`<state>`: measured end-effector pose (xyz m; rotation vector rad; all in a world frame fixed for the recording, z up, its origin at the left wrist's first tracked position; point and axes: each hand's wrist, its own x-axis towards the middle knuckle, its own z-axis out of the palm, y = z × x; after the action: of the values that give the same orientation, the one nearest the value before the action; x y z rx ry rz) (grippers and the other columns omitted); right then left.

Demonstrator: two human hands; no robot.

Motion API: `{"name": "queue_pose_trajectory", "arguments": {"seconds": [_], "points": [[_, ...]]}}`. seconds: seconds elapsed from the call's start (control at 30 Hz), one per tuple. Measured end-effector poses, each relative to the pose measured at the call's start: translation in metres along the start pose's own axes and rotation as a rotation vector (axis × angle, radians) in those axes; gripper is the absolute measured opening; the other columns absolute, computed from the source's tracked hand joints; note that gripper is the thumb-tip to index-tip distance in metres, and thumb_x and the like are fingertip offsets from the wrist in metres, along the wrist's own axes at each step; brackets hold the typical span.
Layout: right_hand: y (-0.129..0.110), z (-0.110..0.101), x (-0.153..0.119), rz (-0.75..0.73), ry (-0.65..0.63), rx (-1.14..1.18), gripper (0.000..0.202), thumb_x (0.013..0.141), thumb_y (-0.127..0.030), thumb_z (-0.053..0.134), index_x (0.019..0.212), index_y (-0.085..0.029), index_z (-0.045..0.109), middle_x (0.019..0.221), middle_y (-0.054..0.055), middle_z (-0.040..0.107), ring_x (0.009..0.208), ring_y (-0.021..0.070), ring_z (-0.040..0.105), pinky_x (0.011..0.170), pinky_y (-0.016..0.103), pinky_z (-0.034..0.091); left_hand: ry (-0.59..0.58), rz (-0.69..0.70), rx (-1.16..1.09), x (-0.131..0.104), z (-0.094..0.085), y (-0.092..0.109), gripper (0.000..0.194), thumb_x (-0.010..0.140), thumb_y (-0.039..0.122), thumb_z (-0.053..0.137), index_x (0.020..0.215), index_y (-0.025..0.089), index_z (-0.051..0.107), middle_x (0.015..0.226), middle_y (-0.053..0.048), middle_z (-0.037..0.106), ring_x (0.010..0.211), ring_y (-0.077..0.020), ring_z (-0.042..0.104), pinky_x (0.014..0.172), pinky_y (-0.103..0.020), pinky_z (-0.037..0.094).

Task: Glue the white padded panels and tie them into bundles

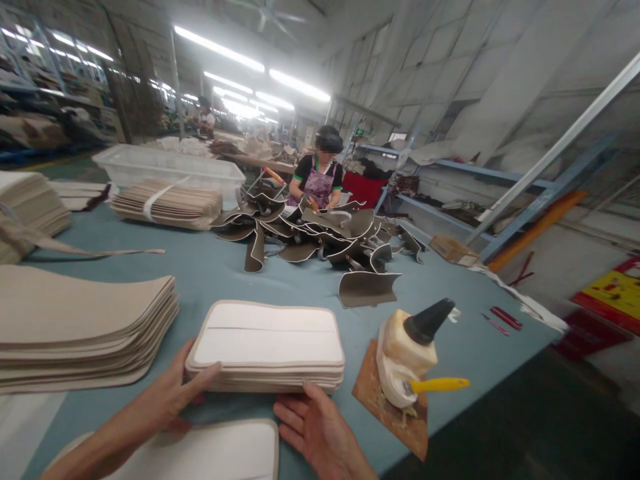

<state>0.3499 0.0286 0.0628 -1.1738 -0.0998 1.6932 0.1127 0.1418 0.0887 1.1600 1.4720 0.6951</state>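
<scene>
A neat stack of padded panels point(270, 333), white on top with beige borders, lies in front of me. My left hand point(183, 387) grips its near left corner, thumb along the front edge and a finger up the left side. Palm up, my right hand point(320, 427) has its fingers apart, the thumb touching the stack's front edge near the right. Below my left forearm lies another white panel point(230, 447) with a beige border, partly hidden. To the right, a cream-coloured glue pot point(393, 380) with a yellow-handled brush point(440, 385) and a black-nozzled bottle point(413, 337) stands on a brown board point(367, 380).
Beige sheets point(85, 320) are piled at left. Behind are a strapped bundle point(167, 203), a clear plastic bin point(170, 163) and a heap of dark curved pieces point(320, 233). A co-worker point(320, 173) is beyond it. Red tools point(506, 318) lie near the table's right edge.
</scene>
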Motion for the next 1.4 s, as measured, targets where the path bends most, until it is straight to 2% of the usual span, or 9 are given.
{"name": "queue_pose_trajectory", "arguments": {"seconds": [0.17,0.3,0.4,0.5,0.67,0.77,1.0,1.2,1.4], "points": [[0.0,0.0,-0.005,0.035,0.07,0.062,0.114,0.03,-0.085,0.086,0.116,-0.015,0.058,0.146,0.023,0.057,0.134,0.033,0.057,0.103,0.039,0.049,-0.001,-0.2,-0.118,-0.005,0.002,0.009,0.103,0.07,0.085,0.059,0.157,0.032,0.038,0.16,-0.017,0.045,0.111,-0.0436,0.071,0.053,-0.043,0.062],[0.001,0.004,0.003,-0.009,0.115,0.111,0.132,0.026,-0.09,0.081,0.132,-0.018,0.052,0.15,0.019,0.054,0.142,0.0325,0.049,0.113,0.041,0.041,0.033,-0.235,-0.145,-0.006,0.003,0.013,0.104,0.067,0.08,0.068,0.154,0.03,0.042,0.156,-0.016,0.051,0.111,-0.0426,0.07,0.058,-0.044,0.063],[0.001,0.002,0.013,-0.007,0.153,0.125,0.135,0.027,-0.092,0.078,0.135,-0.016,0.052,0.145,0.02,0.059,0.14,0.0329,0.051,0.114,0.041,0.039,0.025,-0.25,-0.177,-0.002,0.003,0.012,0.106,0.063,0.075,0.074,0.153,0.03,0.043,0.154,-0.016,0.052,0.107,-0.0403,0.071,0.062,-0.045,0.064],[-0.001,-0.003,0.021,-0.012,0.158,0.111,0.121,0.041,-0.093,0.075,0.132,-0.015,0.055,0.138,0.02,0.064,0.133,0.0316,0.059,0.109,0.039,0.044,0.009,-0.24,-0.188,0.007,0.004,0.011,0.101,0.065,0.074,0.074,0.151,0.03,0.046,0.15,-0.015,0.054,0.103,-0.0374,0.072,0.067,-0.045,0.065],[-0.01,0.003,0.024,-0.055,0.173,0.088,0.082,0.081,-0.083,0.055,0.128,-0.017,0.06,0.122,0.018,0.073,0.117,0.027,0.07,0.105,0.04,0.048,-0.028,-0.2,-0.186,0.029,0.006,0.008,0.088,0.072,0.077,0.067,0.145,0.03,0.052,0.142,-0.016,0.06,0.104,-0.0352,0.072,0.069,-0.046,0.066],[-0.02,0.01,0.03,-0.075,0.191,0.091,0.075,0.09,-0.079,0.045,0.128,-0.016,0.06,0.119,0.017,0.074,0.114,0.0251,0.072,0.104,0.038,0.048,-0.063,-0.2,-0.175,0.041,0.007,0.008,0.081,0.076,0.075,0.065,0.142,0.028,0.053,0.14,-0.016,0.061,0.105,-0.0344,0.071,0.071,-0.046,0.066],[-0.044,0.019,0.061,-0.099,0.164,0.056,0.072,0.091,-0.078,0.04,0.124,-0.017,0.061,0.119,0.017,0.072,0.114,0.0232,0.072,0.102,0.035,0.048,-0.03,-0.15,-0.174,0.065,0.018,0.03,0.073,0.082,0.067,0.062,0.139,0.022,0.052,0.135,-0.018,0.061,0.1,-0.0321,0.07,0.072,-0.045,0.065],[-0.077,0.027,0.1,-0.132,0.179,-0.014,0.074,0.09,-0.081,0.036,0.114,-0.016,0.062,0.121,0.019,0.07,0.115,0.0227,0.072,0.098,0.033,0.049,-0.055,-0.097,-0.166,0.107,0.029,0.048,0.076,0.08,0.072,0.059,0.137,0.022,0.051,0.14,-0.02,0.057,0.096,-0.0298,0.07,0.071,-0.042,0.064],[-0.104,0.033,0.126,-0.173,0.199,-0.057,0.071,0.089,-0.082,0.038,0.109,-0.018,0.063,0.111,0.017,0.074,0.117,0.0236,0.071,0.094,0.034,0.05,-0.04,-0.072,-0.183,0.134,0.041,0.067,0.088,0.071,0.08,0.059,0.136,0.022,0.049,0.148,-0.027,0.051,0.114,-0.0444,0.065,0.071,-0.053,0.061]]}}
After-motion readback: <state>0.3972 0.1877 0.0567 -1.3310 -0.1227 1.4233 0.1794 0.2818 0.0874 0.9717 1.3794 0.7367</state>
